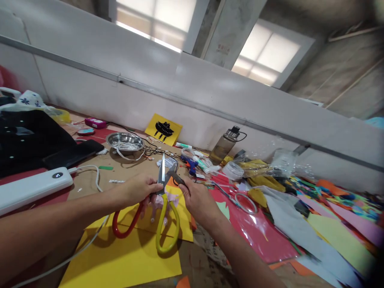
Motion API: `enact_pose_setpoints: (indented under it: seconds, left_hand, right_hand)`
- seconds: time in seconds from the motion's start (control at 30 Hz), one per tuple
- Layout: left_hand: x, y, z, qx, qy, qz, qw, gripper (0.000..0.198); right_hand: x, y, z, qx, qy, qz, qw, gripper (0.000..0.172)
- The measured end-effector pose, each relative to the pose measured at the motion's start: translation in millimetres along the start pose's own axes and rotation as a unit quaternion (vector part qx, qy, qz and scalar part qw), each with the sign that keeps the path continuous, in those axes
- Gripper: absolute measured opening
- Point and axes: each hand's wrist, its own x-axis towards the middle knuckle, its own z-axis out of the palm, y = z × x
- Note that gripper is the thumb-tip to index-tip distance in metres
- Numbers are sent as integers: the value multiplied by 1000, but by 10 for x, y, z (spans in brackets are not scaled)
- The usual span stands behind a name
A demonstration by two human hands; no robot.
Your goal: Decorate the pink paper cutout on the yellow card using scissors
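Scissors point(165, 200), red-and-yellow-handled, at frame centre, left hand point(135, 190) with fingers pinching their blades point(163, 170), right hand point(201, 202) with fingers curled around a dark handle point(177, 177), yellow paper point(126, 256) at lower centre.

A pair of large scissors point(165, 200) is being held above the yellow paper point(129, 258), its red loop point(122, 235) and yellow loop point(177, 224) spreading apart and pointing toward the near edge of that paper. A silvery blade point(163, 171) is reaching away past the yellow paper's far edge and catching the light. A slim, dark brown tool point(177, 178), partly hidden and hard to identify, is slanting beside the blade, also near that far edge.
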Motion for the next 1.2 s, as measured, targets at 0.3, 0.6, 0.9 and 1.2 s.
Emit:
enact_pose_setpoints:
  seconds: [0.3,0.6,0.9,1.2]
  left_hand:
    - [8,16,-26,39,-17,8,999,36]
    - [18,-4,-30,46,-6,4,999,37]
    - [30,-15,-30,60,6,1,998,39]
    - [3,47,-76,91,22,5,996,40]
  right_hand:
    - [18,-12,-28,-12,21,18,1000,25]
    - [-25,-69,55,-19,-14,11,1000,26]
    - [5,-89,85,-16,-10,40,999,27]
    - [57,-66,49,-7,19,43,999,26]
